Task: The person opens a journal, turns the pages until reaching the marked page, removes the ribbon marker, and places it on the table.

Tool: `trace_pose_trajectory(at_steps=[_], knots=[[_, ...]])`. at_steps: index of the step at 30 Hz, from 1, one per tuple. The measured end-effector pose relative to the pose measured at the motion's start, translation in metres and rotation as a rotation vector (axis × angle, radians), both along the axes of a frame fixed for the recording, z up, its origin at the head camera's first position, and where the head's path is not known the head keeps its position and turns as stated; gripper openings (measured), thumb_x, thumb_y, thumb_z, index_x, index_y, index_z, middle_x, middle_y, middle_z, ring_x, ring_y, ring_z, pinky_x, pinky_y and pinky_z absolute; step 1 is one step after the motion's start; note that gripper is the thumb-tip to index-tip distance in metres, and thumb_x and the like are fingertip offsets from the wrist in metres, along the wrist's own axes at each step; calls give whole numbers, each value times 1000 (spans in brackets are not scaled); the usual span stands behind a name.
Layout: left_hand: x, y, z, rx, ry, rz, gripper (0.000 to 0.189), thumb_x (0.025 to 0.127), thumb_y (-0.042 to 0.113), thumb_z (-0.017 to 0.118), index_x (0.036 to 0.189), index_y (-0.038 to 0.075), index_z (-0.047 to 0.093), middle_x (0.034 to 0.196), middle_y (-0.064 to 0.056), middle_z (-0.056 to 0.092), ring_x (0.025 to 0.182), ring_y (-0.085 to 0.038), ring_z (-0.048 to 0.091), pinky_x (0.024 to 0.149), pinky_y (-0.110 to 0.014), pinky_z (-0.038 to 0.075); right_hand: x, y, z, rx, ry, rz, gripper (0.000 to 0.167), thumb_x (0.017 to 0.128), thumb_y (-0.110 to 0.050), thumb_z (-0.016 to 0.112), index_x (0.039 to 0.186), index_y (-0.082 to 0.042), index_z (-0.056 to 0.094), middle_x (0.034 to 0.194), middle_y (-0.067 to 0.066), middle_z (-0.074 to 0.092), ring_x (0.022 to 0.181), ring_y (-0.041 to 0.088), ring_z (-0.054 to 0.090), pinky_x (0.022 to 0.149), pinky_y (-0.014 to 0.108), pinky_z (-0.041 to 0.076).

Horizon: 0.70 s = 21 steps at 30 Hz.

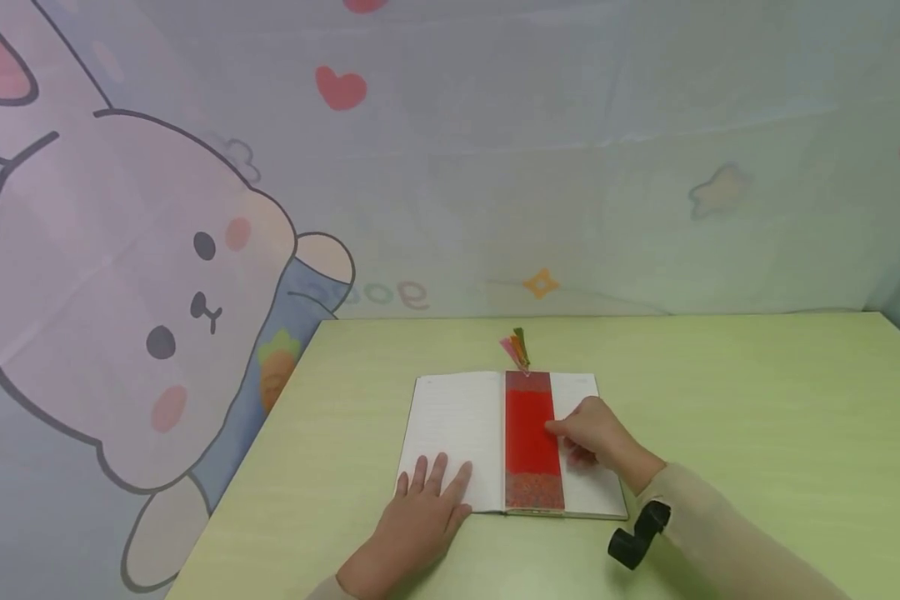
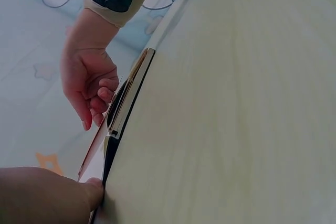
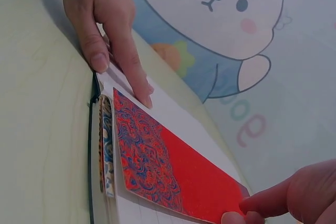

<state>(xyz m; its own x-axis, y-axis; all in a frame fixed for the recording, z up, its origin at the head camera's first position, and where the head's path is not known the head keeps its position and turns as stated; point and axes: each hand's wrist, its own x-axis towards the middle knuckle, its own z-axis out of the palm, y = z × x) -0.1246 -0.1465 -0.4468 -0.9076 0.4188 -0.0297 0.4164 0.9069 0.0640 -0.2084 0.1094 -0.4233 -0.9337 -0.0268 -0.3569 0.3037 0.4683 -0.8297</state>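
Observation:
An open notebook (image 1: 457, 417) with white lined pages lies on the table. Along its right page, by the fold, is a long red bookmark (image 1: 531, 433) with patterned ends. Pink, orange and green tassels (image 1: 519, 348) stick out past the notebook's top edge. My right hand (image 1: 591, 435) pinches the bookmark's right edge between thumb and index finger, as the right wrist view shows close up. With fingers spread, my left hand (image 1: 423, 512) rests on the lower left page, its thumb at the bottom edge. Other patterned strips (image 3: 106, 150) show at the notebook's bottom edge beneath the red bookmark.
The pale yellow-green table (image 1: 757, 417) extends around the notebook on all sides. Behind it hangs a cloth backdrop (image 1: 495, 192) with a cartoon rabbit (image 1: 172, 317) at the left. A black device (image 1: 639, 535) is strapped on the right wrist.

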Motion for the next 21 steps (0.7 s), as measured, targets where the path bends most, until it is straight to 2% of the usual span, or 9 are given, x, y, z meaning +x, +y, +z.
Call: trace_pose_trajectory(at_steps=[12, 21], knots=[[1, 1, -3, 16, -3, -7, 50, 98, 40, 40, 143, 18, 38, 144, -18, 36, 131, -42, 29, 99, -58, 29, -2, -3, -2, -9, 2, 2, 29, 83, -10, 61, 56, -5, 51, 46, 4, 46, 37, 14, 45, 38, 21, 39], [2, -1, -1, 16, 18, -4, 50, 98, 40, 40, 143, 18, 39, 143, -19, 36, 131, -42, 29, 99, -58, 29, 1, 3, 2, -37, 19, 42, 21, 85, -11, 61, 68, 2, 63, 55, 8, 55, 43, 16, 50, 44, 25, 47]])
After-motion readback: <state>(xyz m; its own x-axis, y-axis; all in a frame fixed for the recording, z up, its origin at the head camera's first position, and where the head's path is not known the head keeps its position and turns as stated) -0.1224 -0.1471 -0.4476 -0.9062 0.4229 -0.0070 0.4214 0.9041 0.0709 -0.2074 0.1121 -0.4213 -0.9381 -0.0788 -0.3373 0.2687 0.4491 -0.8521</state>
